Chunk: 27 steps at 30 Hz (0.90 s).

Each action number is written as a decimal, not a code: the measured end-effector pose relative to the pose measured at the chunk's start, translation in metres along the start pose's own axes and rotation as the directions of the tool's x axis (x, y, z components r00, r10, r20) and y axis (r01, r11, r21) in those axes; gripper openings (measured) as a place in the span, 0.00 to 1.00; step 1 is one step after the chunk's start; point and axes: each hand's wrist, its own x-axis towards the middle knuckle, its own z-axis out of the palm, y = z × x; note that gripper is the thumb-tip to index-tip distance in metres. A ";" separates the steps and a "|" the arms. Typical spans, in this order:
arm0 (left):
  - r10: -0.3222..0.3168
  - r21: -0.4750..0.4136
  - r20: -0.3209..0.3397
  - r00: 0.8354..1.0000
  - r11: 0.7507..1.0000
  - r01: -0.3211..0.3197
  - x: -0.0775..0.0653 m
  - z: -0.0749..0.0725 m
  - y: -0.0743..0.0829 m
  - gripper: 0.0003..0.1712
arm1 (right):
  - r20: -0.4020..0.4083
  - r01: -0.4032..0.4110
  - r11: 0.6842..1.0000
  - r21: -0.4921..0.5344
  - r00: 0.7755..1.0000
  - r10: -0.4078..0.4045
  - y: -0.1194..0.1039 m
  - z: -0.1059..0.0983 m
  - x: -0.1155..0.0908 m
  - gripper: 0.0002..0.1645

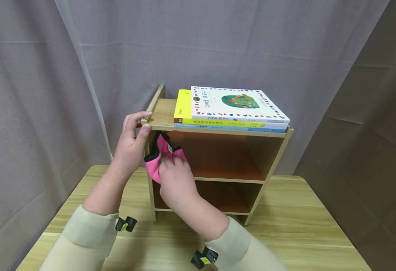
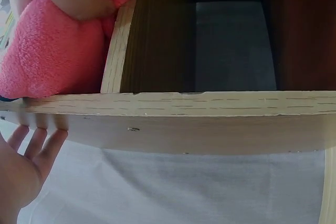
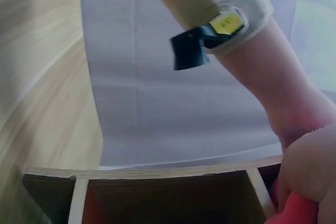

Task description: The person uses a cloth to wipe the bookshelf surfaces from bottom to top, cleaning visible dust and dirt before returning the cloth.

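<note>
A small wooden bookshelf stands on the table in the head view. My left hand holds its top left corner, thumb at the front edge and a finger over the side panel. In the left wrist view, more fingers of that hand touch the panel's outer face. My right hand grips a fluffy pink cloth with black edging, at the left side of the upper compartment. The cloth bulges against the side panel in the left wrist view; some right fingertips are hidden in its folds.
Several books lie stacked on the shelf top, a white one uppermost and a yellow one under it. A middle board divides the compartments. Grey curtains hang behind and beside the wooden table.
</note>
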 end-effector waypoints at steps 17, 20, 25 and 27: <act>-0.009 0.032 0.006 1.000 0.999 0.009 0.000 -0.002 0.000 0.20 | -0.055 0.138 0.990 -0.017 0.989 -0.139 0.016 0.004 -0.019 0.33; -0.007 0.025 0.009 1.000 1.000 0.007 0.001 -0.002 0.000 0.19 | -0.046 0.172 0.985 0.034 0.984 -0.170 0.025 0.003 -0.021 0.34; -0.007 0.025 0.006 1.000 1.000 0.006 0.001 -0.001 -0.001 0.19 | -0.019 0.215 0.971 0.099 0.977 -0.215 0.037 0.001 -0.023 0.37; -0.008 0.026 0.010 1.000 1.000 0.008 0.001 0.000 -0.001 0.19 | -0.010 0.223 0.967 0.121 0.975 -0.224 0.042 0.000 -0.024 0.39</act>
